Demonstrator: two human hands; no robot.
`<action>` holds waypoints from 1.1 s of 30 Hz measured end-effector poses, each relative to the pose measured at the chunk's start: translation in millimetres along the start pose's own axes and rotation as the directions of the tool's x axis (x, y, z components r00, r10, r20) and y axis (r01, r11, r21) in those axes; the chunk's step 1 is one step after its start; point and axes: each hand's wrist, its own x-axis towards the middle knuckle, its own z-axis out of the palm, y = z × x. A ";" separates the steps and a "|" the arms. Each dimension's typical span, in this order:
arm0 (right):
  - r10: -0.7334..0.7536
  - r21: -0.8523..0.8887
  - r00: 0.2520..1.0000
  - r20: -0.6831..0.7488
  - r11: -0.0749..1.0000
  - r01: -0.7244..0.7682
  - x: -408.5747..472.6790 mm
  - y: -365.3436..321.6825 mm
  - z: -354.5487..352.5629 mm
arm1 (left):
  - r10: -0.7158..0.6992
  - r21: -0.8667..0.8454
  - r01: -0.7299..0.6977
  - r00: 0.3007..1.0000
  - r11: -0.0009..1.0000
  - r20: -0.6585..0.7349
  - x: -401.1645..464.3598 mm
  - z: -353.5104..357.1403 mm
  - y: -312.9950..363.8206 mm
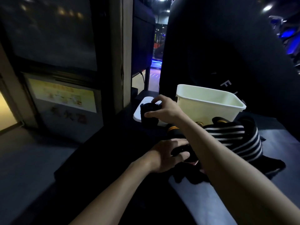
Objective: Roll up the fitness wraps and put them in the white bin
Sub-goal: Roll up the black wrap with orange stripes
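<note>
Our right hand (164, 111) grips a rolled black wrap (150, 115) above the white lid (138, 113), ready for the white bin (209, 103) just beside; our left hand (168, 155) pins another dark wrap (181, 149) on the tabletop (276, 137), steadying the pile.

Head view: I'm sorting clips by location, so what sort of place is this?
Probably a gym or boxing studio, dimly lit. A big black punching bag hangs behind the white bin, fitness wraps lie piled on the dark counter, and blue-lit flooring shows beyond.
</note>
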 end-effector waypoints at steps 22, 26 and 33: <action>-0.024 -0.522 0.997 0.076 0.851 0.060 -69.9 30.4 -79.9 | 0.029 0.504 0.077 0.980 0.860 -0.199 22.5 -43.5 -0.2; 0.024 -0.676 0.983 0.181 0.729 0.106 -107.6 46.9 -105.7 | -0.155 0.591 0.222 0.974 0.775 -0.163 37.6 -36.8 6.4; 0.014 -0.662 0.970 0.244 0.733 0.156 -132.2 69.2 -104.1 | -0.079 0.496 0.266 0.927 0.827 -0.366 32.6 -33.3 10.6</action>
